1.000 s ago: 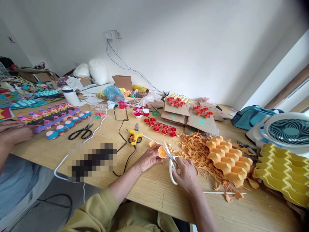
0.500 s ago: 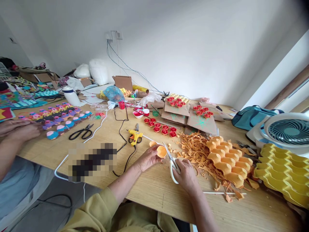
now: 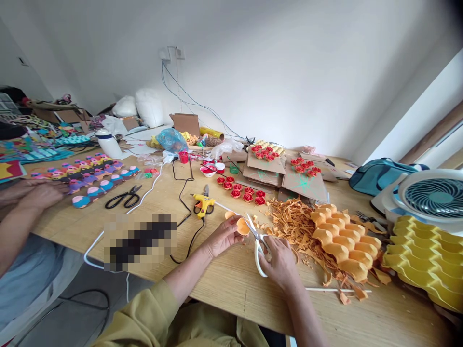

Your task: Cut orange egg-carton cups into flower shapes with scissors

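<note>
Between the fingers of my left hand (image 3: 223, 237) is an orange egg-carton cup (image 3: 243, 226), its hollow side facing me. My right hand (image 3: 281, 259) grips white-handled scissors (image 3: 259, 248), whose parted blades reach the cup's right edge. Another orange cup piece (image 3: 229, 215) shows just behind my left fingers. To the right of the scissors lies a heap of orange trimmings (image 3: 289, 224), beside an orange egg tray (image 3: 343, 236).
A yellow glue gun (image 3: 203, 205) lies beyond my left hand, its cord trailing toward me. Red paper roses (image 3: 248, 194) sit near stacked cardboard (image 3: 265, 164). Black scissors (image 3: 123, 197) and a co-worker's hands (image 3: 36, 190) are at left. A yellow tray (image 3: 423, 255) and fan (image 3: 434, 193) stand at right.
The scissor handles have spread a little wider, and the blades now overlap the cup's edge more. The whole view has shifted slightly; both hands keep their holds.
</note>
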